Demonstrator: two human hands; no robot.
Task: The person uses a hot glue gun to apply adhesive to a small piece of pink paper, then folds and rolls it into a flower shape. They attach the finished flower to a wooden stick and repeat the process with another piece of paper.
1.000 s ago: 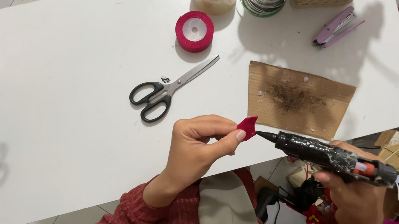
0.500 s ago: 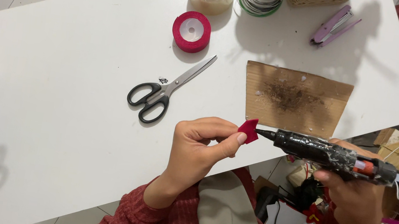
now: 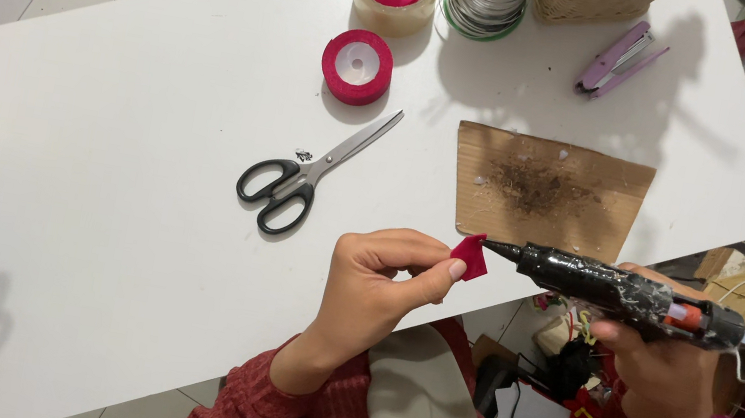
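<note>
Red ribbon scrap (image 3: 470, 256) pinched in left hand (image 3: 377, 285) | right hand (image 3: 664, 364) grips glue gun (image 3: 621, 289), nozzle touching scrap | advice: small dab, fingertips clear, work over cardboard (image 3: 547, 193) near worktop (image 3: 93, 193) edge

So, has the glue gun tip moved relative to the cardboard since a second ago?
No. The glue gun tip sits just below the cardboard sheet's lower edge, touching the red ribbon piece pinched in the left hand, as before.
</note>
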